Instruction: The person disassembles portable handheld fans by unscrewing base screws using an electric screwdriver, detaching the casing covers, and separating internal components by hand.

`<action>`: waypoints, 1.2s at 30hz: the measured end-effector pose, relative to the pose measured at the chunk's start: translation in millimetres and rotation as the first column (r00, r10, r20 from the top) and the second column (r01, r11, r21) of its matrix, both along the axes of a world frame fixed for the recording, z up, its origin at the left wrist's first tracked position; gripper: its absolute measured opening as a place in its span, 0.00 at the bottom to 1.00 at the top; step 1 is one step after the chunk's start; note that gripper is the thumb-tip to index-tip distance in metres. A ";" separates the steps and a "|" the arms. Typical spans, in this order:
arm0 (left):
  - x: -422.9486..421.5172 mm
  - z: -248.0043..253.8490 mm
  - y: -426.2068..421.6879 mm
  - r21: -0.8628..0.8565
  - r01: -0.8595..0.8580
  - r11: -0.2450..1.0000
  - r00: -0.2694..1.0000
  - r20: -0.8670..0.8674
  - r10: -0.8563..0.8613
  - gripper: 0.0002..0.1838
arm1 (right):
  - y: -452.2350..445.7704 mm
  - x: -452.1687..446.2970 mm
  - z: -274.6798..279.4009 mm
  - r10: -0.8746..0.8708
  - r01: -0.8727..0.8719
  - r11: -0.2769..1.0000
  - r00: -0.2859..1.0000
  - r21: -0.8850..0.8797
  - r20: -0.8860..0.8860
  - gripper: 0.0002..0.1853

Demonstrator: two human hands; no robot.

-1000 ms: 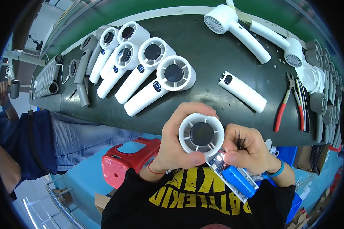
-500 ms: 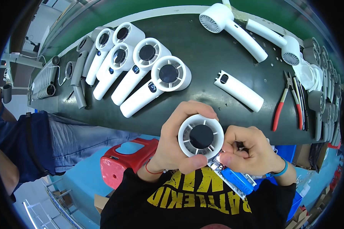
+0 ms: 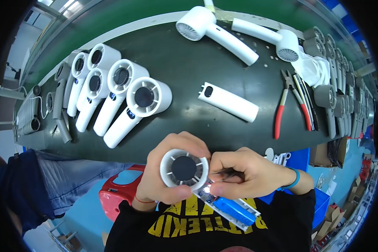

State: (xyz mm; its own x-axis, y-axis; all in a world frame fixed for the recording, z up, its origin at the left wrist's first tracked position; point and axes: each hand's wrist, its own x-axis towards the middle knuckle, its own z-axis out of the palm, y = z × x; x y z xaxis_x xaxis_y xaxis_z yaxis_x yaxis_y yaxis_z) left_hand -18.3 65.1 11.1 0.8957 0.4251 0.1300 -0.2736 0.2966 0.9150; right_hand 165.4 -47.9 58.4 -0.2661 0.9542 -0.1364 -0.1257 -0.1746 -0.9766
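My left hand [image 3: 166,172] is wrapped round the white ring-shaped head of a fan [image 3: 184,169], whose dark round centre faces up. The fan's opened handle slants down to the right, showing a lit circuit board [image 3: 206,190] and a blue battery [image 3: 235,211]. My right hand [image 3: 243,173] is closed beside the board, fingertips pinched near its upper end; a thin dark item shows between the fingers, too blurred to name. On the dark table [image 3: 189,130], a loose white handle cover [image 3: 229,102] lies beyond my hands.
Several white fans [image 3: 149,97] stand at the left, grey ones [image 3: 325,96] at the right. Red-handled pliers [image 3: 287,101] lie beside thin rods, with a white cloth [image 3: 313,69] behind. Two white fans [image 3: 216,33] lie at the back. A person's jeans [image 3: 75,180] show left, near a red stool [image 3: 113,195].
The view has turned, so the table's contents sit further left. Both hands, with the fan, appear lower and further left. The other person's raised hand has left the view.
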 end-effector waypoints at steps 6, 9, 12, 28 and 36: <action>7.3 9.9 -2.7 -0.025 -0.192 0.981 0.981 0.034 0.193 0.33 | -17.2 24.5 6.1 -0.656 0.660 0.741 0.669 0.128 0.348 0.10; 12.7 14.6 2.1 0.182 -0.168 0.969 0.983 -0.048 0.179 0.31 | -10.8 51.5 -7.4 -0.623 0.443 0.759 0.284 0.477 0.728 0.18; 24.7 11.3 2.9 0.301 -0.133 0.944 0.991 0.023 0.133 0.30 | 1.6 58.4 -14.9 -0.563 0.393 0.808 0.296 0.439 0.772 0.18; 51.2 40.8 19.9 0.764 -0.345 0.545 0.933 0.218 0.285 0.46 | -100.9 31.5 18.9 -0.351 0.340 0.929 0.935 -0.147 -0.054 0.22; 34.8 8.6 11.7 0.668 -0.335 0.665 0.908 0.039 0.418 0.20 | -173.5 45.9 20.6 -0.569 0.638 0.527 0.756 0.561 -0.325 0.23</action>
State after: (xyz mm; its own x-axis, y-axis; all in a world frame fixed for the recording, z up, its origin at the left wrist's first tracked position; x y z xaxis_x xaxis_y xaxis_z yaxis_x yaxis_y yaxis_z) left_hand 16.5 76.7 19.7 0.7036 0.5765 0.4155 -0.1162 -0.4835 0.8676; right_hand 211.3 -221.4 78.9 0.4281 0.7406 0.5178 -0.0625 0.5959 -0.8006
